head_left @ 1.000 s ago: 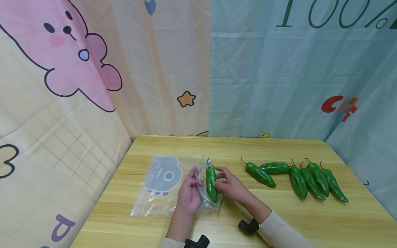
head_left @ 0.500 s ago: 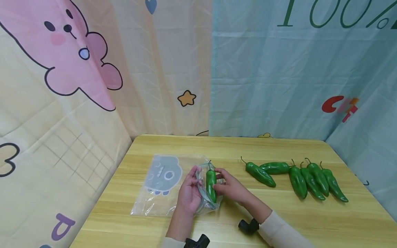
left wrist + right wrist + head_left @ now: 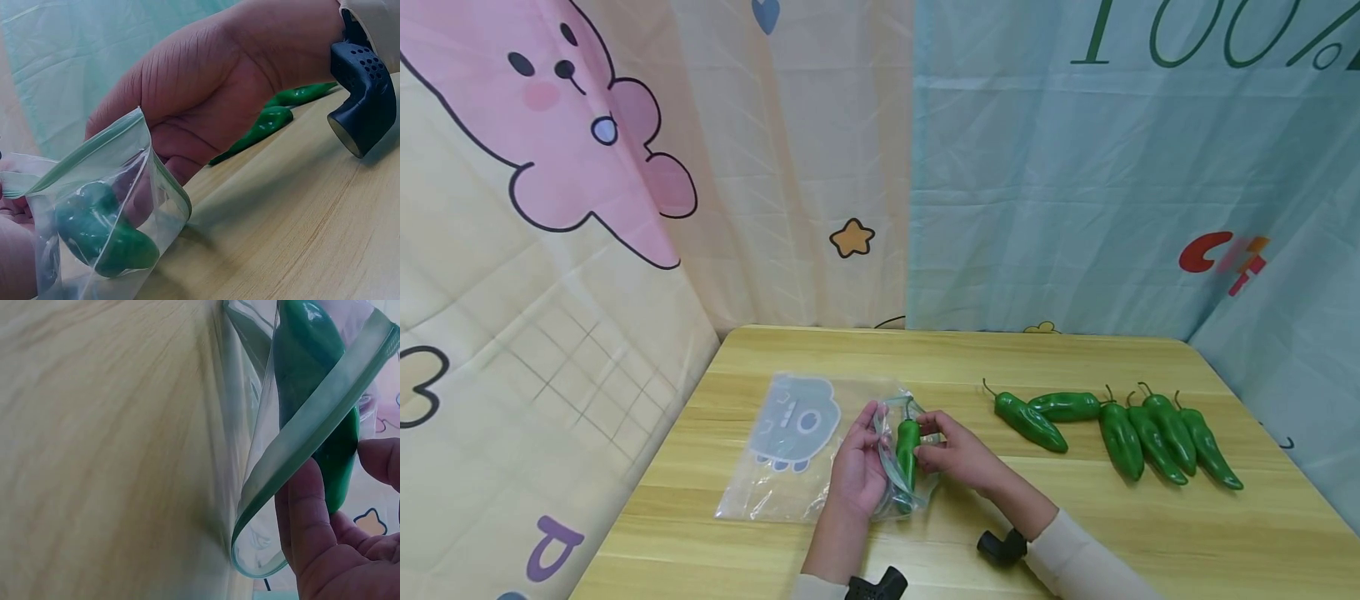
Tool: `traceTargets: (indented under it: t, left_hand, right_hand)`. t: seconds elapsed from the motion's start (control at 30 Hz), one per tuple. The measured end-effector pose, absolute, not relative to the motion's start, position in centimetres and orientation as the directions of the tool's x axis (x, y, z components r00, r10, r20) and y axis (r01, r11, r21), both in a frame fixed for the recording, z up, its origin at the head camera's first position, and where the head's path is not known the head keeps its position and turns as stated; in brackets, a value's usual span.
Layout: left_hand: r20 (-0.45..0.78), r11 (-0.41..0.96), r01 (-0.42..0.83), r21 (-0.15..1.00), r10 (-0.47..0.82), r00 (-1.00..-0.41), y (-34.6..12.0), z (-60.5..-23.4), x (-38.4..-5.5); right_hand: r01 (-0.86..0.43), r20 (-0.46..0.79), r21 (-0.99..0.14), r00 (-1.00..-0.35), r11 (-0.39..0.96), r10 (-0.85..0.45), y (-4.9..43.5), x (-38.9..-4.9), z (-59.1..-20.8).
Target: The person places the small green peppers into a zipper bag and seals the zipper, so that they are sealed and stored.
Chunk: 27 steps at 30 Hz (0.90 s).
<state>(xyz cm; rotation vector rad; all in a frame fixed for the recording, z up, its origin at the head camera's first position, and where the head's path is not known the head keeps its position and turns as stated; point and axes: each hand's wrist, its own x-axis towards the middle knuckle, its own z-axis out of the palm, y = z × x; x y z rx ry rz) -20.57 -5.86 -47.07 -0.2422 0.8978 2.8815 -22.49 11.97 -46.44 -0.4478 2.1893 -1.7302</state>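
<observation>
A clear zip bag (image 3: 801,429) with a grey cartoon print lies on the wooden table, its green-edged mouth lifted and spread at the right. My left hand (image 3: 859,471) holds the far side of that mouth, palm up. With thumb and fingertips my right hand (image 3: 955,450) pinches a green chili pepper (image 3: 907,446), which stands stem up partly inside the bag. In the right wrist view the green zip strip (image 3: 312,425) crosses in front of the pepper. The left wrist view has the pepper's lower part (image 3: 103,231) behind the clear film.
Several more green chili peppers (image 3: 1122,442) lie in a loose row on the right of the table (image 3: 1075,542). Printed curtains (image 3: 1045,167) hang behind and beside it. Each wrist wears a black camera (image 3: 1002,547).
The pepper has slid down and toward me, deeper into the bag, with its stem now lower. Both hands have stayed almost in place.
</observation>
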Motion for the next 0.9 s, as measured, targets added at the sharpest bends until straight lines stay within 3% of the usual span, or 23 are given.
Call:
traceTargets:
  t: [0.9]
  left_hand:
    - [-0.178, -0.801, -0.199, 0.564, 0.117, -0.977, -5.94, -47.00, -20.64]
  right_hand:
    - [-0.083, -0.044, -0.956, -0.908, 0.282, -0.417, 12.20, -22.52, -46.46]
